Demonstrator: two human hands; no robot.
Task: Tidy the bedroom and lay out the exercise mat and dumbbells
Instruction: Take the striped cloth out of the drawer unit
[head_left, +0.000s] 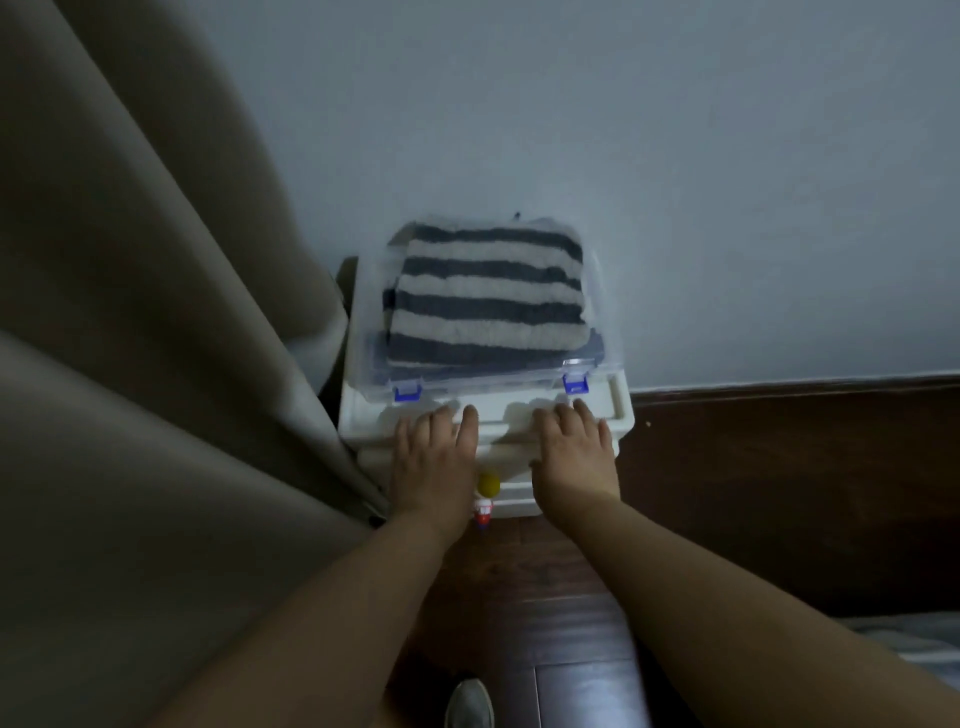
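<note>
Clear lidded plastic storage box (488, 374) with blue latches sits atop white plastic drawer unit (621, 400), against pale wall (675, 156), beside beige curtain (156, 312). Folded striped navy-and-white towel (488, 291) visible inside.

Handling, judged: rigid shell, soft light contents — smooth, likely slippery sides; grip under front corners near latches.

Long axis runs left-right; latched front faces person.

Left hand (431, 457) and right hand (571, 452): fingers extended, resting flat on unit's front ledge — holding nothing.
</note>
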